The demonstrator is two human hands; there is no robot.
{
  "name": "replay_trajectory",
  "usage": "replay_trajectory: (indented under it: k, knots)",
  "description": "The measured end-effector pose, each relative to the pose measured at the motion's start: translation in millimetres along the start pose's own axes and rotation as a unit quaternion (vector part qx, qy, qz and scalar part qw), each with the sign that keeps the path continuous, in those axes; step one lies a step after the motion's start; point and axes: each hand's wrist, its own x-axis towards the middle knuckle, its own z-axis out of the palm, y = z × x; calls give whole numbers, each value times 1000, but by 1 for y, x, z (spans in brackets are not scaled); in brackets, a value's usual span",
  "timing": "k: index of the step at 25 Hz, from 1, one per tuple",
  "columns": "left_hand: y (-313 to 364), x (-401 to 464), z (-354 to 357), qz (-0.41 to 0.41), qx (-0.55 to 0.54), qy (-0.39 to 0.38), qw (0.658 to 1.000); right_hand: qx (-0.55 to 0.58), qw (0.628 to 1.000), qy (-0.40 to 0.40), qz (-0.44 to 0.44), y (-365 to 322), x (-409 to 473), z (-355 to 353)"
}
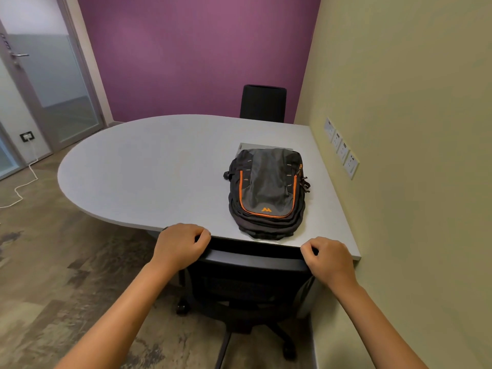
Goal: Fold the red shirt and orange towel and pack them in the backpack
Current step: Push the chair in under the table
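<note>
Backpack [266,190] lies zipped at two o'clock on the grey table [149,169], no shirt or towel visible, folding unstarted, while left hand [181,245] and right hand [328,258] clamp the chair back [255,258].

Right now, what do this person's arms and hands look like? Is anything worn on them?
Both arms are bare up to the picture's lower edge: no sleeves show. The left hand and right hand wear no gloves, and no rings, watch or bracelet can be seen. No markings show on either forearm.
</note>
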Motion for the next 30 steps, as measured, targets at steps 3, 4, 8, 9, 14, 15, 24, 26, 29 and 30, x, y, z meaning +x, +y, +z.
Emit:
replay_trajectory:
  k: [3, 4, 8, 9, 14, 15, 24, 26, 29, 30]
  knots:
    - [-12, 27, 5, 11, -4, -6, 1000, -6, 1000, -2, 13, -4, 21, 9]
    - [-14, 34, 6, 10, -3, -5, 1000, -7, 1000, -5, 19, -4, 27, 12]
    - [-18, 61, 11, 21, -11, -14, 1000, -20, 999, -10, 49, -2, 51, 22]
    - [-19, 67, 12, 24, -15, -19, 999, -23, 998, -10, 57, -1, 57, 24]
    - [-19, 90, 17, 23, -26, -20, 999, -30, 997, -9, 68, 5, 78, 30]
    - [-19, 94, 18, 22, -26, -20, 999, -28, 997, -11, 68, 6, 81, 31]
    - [-25, 109, 26, 2, -42, -15, 999, -4, 998, -1, 56, 12, 91, 36]
    - [-26, 109, 28, 0, -43, -16, 999, -5, 998, -4, 55, 12, 91, 36]
    - [-28, 111, 29, 0, -26, -22, 999, -29, 998, -27, 52, 15, 94, 37]
    - [-28, 112, 30, -3, -17, -29, 999, -39, 997, -37, 53, 15, 95, 38]
